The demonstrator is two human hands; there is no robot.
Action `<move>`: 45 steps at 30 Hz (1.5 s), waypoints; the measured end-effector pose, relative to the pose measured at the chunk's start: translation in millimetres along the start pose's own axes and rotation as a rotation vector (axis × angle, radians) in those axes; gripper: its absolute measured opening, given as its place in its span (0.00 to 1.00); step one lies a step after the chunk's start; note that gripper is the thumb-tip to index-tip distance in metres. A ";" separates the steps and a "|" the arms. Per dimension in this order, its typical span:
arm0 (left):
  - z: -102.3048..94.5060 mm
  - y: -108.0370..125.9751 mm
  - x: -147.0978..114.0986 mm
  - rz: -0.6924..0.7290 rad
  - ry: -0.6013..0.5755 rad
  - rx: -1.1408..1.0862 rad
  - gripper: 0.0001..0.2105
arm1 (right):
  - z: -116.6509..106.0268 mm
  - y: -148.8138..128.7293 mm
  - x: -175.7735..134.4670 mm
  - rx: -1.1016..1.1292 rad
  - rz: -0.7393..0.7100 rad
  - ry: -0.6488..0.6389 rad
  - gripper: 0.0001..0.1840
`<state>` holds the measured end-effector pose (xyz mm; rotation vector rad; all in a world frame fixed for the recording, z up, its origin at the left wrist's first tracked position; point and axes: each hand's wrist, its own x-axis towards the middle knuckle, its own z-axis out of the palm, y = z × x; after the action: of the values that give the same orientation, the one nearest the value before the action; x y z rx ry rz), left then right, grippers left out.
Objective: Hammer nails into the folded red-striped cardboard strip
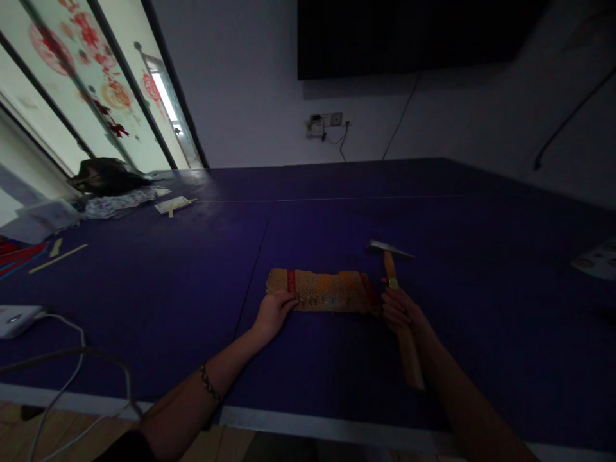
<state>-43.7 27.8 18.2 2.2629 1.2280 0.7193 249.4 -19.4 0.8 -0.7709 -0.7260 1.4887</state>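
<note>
A flat, tan board with red bands, orange patches and many dark dots lies on the purple table in front of me. Several small metal pieces that look like nails stand in a row along its near side. At the board's left end, my left hand rests with thumb and fingertips pinched beside these pieces; what is between them is too small to make out. My right hand is wrapped around the wooden handle of a hammer, just right of the board. The hammer's metal head points away from me, above the table.
The purple table reaches to the wall. At left are a white power strip with cables, yellow and red strips, a small white tray and a black bag. A pale object lies at far right.
</note>
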 end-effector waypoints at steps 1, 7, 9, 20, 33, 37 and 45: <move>-0.2 -0.1 0.2 0.005 -0.002 -0.008 0.09 | 1.0 -1.7 0.1 -0.003 0.001 0.003 0.12; 1.1 -1.4 0.5 0.048 0.032 -0.084 0.08 | 23.2 -22.1 -9.2 -0.158 0.080 -0.014 0.19; 2.2 -1.8 -0.1 0.055 0.033 -0.093 0.07 | 47.2 -24.4 -24.7 -0.263 0.122 -0.003 0.20; -2.5 4.0 -0.7 -0.004 -0.034 -0.019 0.09 | 182.2 11.6 -102.1 -0.889 0.177 0.126 0.24; -1.3 4.6 -0.1 0.028 -0.044 -0.018 0.09 | 183.5 28.4 -90.3 -1.152 0.024 0.186 0.24; 0.6 2.1 0.4 0.009 -0.062 0.027 0.11 | 185.5 29.2 -88.3 -1.144 0.001 0.174 0.23; -0.2 3.5 0.5 0.024 -0.050 0.024 0.09 | 183.6 31.5 -88.9 -1.159 0.016 0.180 0.24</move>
<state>-41.5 26.5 20.6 2.3048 1.1936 0.6557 84.2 -109.5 85.6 -1.7360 -1.4528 0.8850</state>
